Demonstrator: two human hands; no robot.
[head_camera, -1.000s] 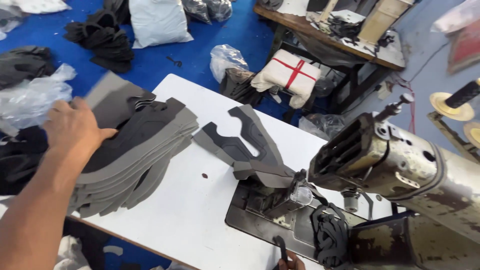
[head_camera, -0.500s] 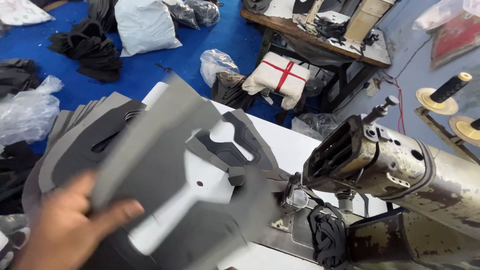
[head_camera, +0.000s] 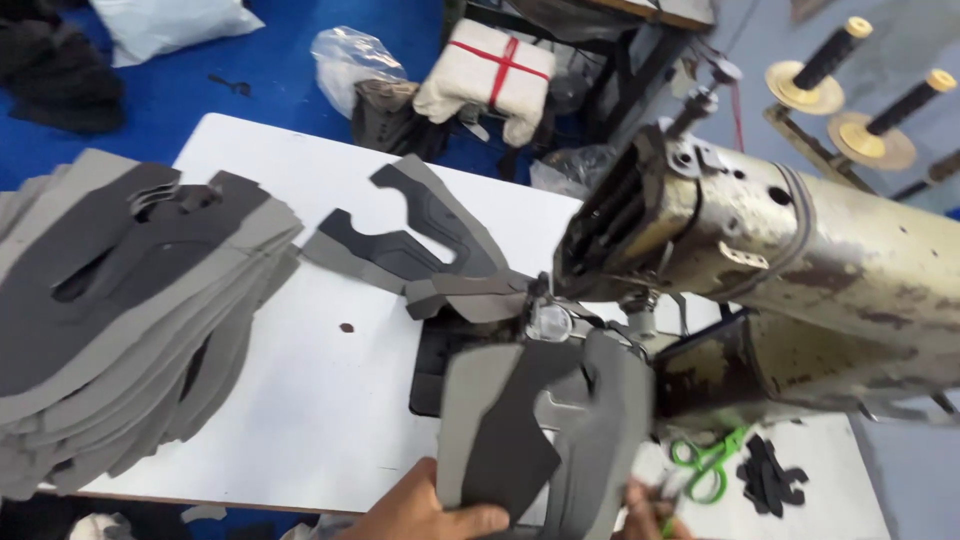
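Head view: left hand (head_camera: 425, 512) at the bottom edge, thumb and fingers pinched on the lower end of a grey cut piece (head_camera: 545, 430) (two-tone, light grey with a darker panel); piece stands almost upright, its top edge just under the needle area of the sewing machine (head_camera: 790, 270); right hand (head_camera: 640, 500) barely in frame, fingertips at the piece's right lower edge; whether they clamp it or only touch, cannot tell; something thin at those fingers, too blurred to name.

Risks, my read: piece is gripped only at the bottom, so the floppy top could fold or snag on the sewn piece (head_camera: 430, 250) already lying by the presser foot; fingers are near the needle, a pinch hazard if the machine runs; green scissors (head_camera: 705, 462) lie just beside the right hand, easy to knock.

Pose: left wrist comes up from below, palm toward the piece; big stack of grey pieces (head_camera: 130, 310) sits well apart on the left of the white table (head_camera: 320, 400).
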